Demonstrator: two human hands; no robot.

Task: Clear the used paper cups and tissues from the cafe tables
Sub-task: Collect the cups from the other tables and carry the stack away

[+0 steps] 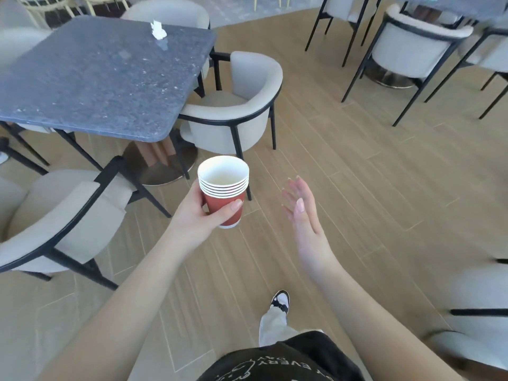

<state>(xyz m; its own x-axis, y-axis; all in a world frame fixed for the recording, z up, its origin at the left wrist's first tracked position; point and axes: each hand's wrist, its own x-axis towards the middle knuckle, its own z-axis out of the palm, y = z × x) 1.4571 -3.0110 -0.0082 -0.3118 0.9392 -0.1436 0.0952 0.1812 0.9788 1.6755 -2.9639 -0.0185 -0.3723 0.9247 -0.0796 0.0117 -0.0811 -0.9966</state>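
At centre frame, a person's left hand point(200, 215) grips a nested stack of red paper cups with white rims point(224, 188); the right hand point(303, 213) hangs spread, fingers straight, holding nothing. A crumpled white tissue point(158, 30) lies on the grey speckled stone counter point(96, 78), upper left.

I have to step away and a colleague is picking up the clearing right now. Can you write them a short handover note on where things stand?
Left hand: grips a nested stack of red paper cups, upright, over the floor.
Right hand: open, holds nothing.
Done: several cups already collected into the stack.
Left: one crumpled tissue sits near the far edge of the grey table. No cups show on that table.
Suggested next: probably step to the table and pick up the tissue with the free right hand. The other tables are barely in view, so check them.
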